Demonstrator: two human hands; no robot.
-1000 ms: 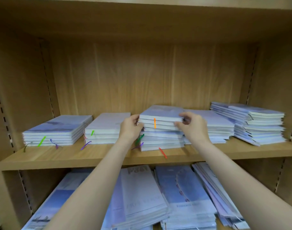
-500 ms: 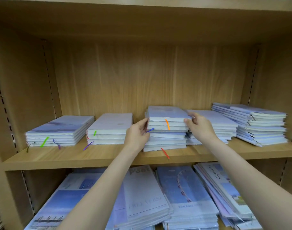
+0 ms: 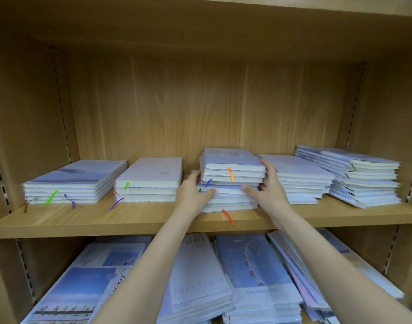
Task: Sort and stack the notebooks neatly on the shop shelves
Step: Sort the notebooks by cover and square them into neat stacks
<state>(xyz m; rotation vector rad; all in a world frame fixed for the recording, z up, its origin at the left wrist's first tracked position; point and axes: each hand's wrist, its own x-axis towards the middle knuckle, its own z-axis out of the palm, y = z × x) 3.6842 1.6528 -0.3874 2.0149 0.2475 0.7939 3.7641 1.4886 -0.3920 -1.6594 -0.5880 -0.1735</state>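
A middle stack of pale blue notebooks (image 3: 230,157) lies on the wooden shelf board (image 3: 139,218), with orange, blue, green and red ribbon markers hanging from its front. The top few notebooks sit shifted slightly right of the lower ones. My left hand (image 3: 193,192) holds the stack's left side, fingers along the edge and thumb across the front. On the right side my right hand (image 3: 268,188) grips it, fingers raised against the upper notebooks and thumb on the front.
Four more stacks share the shelf: far left (image 3: 76,176), second (image 3: 153,171), one touching the right hand (image 3: 301,169), and an uneven, fanned pile far right (image 3: 364,176). Larger notebooks (image 3: 254,272) lie loosely on the lower shelf. The cabinet's side walls close in both ends.
Both hands have slid down from the top notebooks to the middle of the stack, thumbs now on its front. The upper notebooks have settled on the lower ones.
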